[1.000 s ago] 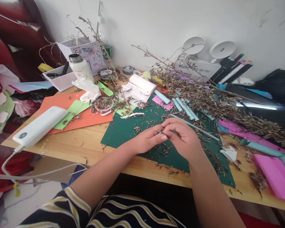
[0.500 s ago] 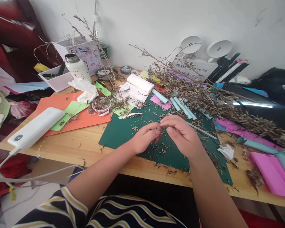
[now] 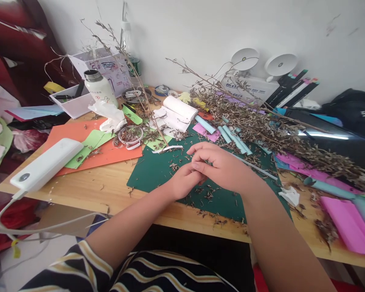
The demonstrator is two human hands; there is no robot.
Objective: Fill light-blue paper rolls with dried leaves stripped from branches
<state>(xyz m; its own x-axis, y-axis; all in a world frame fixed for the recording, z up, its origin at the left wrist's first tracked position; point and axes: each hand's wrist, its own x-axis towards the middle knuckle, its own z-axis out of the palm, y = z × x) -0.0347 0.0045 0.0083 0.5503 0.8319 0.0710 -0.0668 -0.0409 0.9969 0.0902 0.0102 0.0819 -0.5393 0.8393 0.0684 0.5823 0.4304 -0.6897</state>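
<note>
Above the green cutting mat (image 3: 152,174), my left hand (image 3: 185,180) is closed and partly covered. Half a second ago it showed dried leaf bits at its fingers; now they are hidden. My right hand (image 3: 223,165) lies across the left fingertips, its own fingers curled and touching them. What the right fingers pinch, if anything, does not show. Crumbled dried leaves (image 3: 209,191) are scattered over the mat below. A thin grey stick (image 3: 257,165) lies past the right hand, and a white paper strip (image 3: 167,149) is beyond the left.
Dried leafy branches (image 3: 261,125) spread over the back right, beside pale blue paper rolls (image 3: 235,140). A small clear tub (image 3: 130,136) of leaves stands left of the mat. Farther left are a white power bank (image 3: 47,164), orange paper (image 3: 124,153) and an open white bottle (image 3: 100,87).
My right hand has moved left and over the left hand, covering its fingers. The left hand has hardly moved.
</note>
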